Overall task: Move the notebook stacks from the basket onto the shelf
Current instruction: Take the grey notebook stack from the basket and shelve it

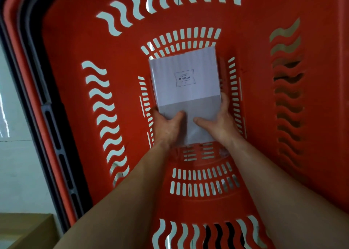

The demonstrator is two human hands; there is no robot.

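One notebook stack [186, 90]: white-wrapped, labelled ENTHUSIASM, inside red basket [75, 60]. Your left hand [166, 126] and right hand [219, 124] gripped its 6 o'clock end, thumbs on top.

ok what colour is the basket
Red-orange basket with wavy cut-out slots in its walls, seen best in the head view.

Pale glossy floor [17, 163] with streaks of reflected light runs down the frame's left edge. A tan flat-topped surface [24, 230] lies at lower left.
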